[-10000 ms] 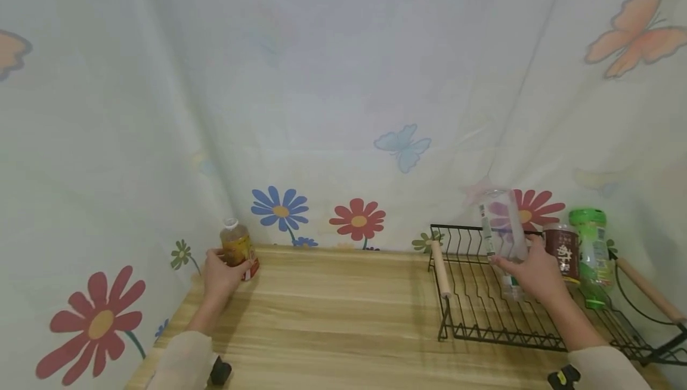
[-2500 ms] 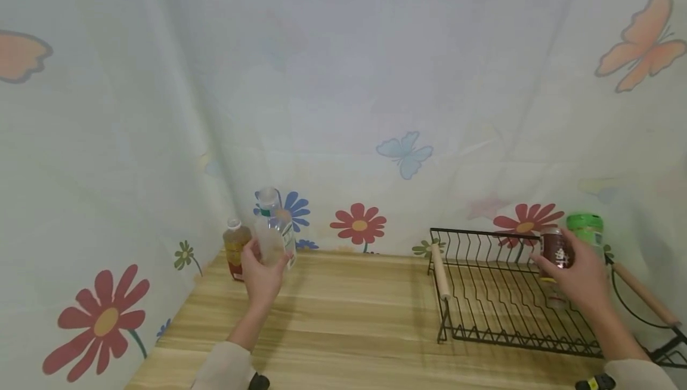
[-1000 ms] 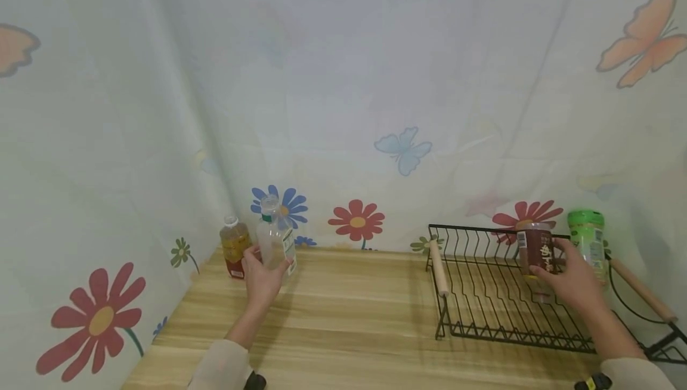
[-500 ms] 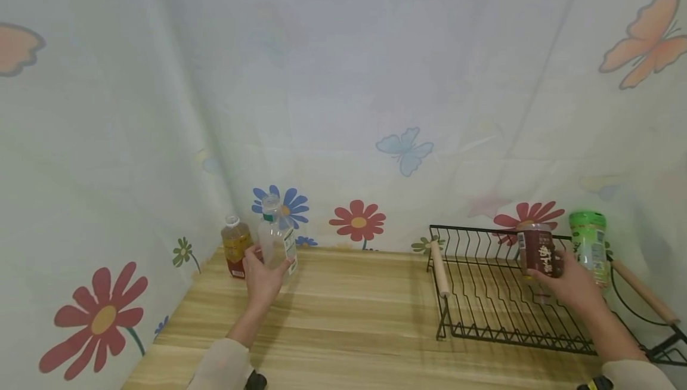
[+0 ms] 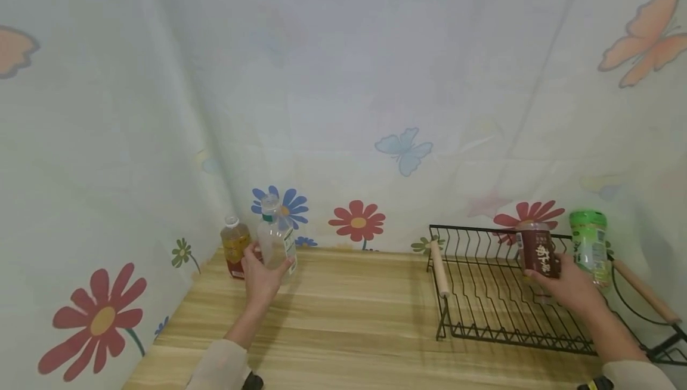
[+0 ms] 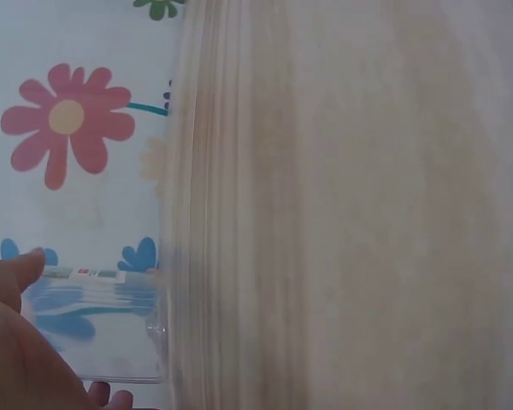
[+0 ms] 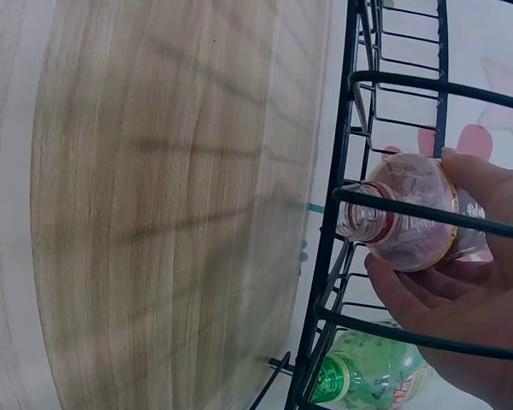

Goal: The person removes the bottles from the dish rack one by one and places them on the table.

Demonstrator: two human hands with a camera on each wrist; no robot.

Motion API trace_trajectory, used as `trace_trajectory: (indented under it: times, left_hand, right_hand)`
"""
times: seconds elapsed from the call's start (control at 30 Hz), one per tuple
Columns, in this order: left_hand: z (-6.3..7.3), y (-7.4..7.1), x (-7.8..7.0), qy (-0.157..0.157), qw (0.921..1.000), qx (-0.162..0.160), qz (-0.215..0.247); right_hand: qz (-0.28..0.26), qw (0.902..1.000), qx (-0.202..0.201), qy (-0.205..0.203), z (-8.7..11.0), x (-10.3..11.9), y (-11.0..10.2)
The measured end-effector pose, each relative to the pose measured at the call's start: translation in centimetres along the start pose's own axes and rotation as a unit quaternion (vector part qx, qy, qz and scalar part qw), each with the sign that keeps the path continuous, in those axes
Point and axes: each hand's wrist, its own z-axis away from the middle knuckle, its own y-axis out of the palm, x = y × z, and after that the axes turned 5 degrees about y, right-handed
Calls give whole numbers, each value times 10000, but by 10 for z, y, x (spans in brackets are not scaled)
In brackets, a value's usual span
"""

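Note:
My left hand (image 5: pixel 261 276) holds a clear plastic bottle (image 5: pixel 276 238) upright at the back left of the table, thumb on one side and fingers on the other. Close beside it stands a bottle with a yellow and red label (image 5: pixel 234 250). Over the dish rack (image 5: pixel 441 271), my right hand (image 5: pixel 576 285) grips a bottle with a dark red label (image 5: pixel 535 247), turned neck down. In the right wrist view its clear neck (image 7: pixel 365 218) is at the rack's wires. A green bottle (image 5: pixel 590 247), also upside down, stands in the rack to the right.
The black wire rack has wooden handles, one on its left (image 5: pixel 439 268) and one on its right (image 5: pixel 644 290). A wood-grain table (image 5: pixel 343 318) lies under everything. A flower-printed sheet (image 5: pixel 333 110) hangs behind and at the sides.
Ten seconds ago my left hand held the yellow-labelled bottle and my right the clear one at the rack. The dark red bottle has since shifted left; the last second shows only slight right-hand movement.

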Motion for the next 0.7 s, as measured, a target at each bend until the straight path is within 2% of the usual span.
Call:
trace_trajectory:
  times: [0.2,0.4,0.57,0.7]
  left_hand:
    - [-1,-5,-2,198,9997,-4,-112]
    - [4,-11,-8,402,9985,182,-338]
    - [7,-22,-18,796,9961,134,-353]
    - [7,-35,-27,1158,9923,104,-427]
  right_hand:
    - [-16,9993,-325,-204,-3,5,0]
    - [76,9973,-591,-425,0,8,1]
    - [-208,9938,-788,-762,6,14,0]
    - [-377,9909,-921,-902,10,29,-2]
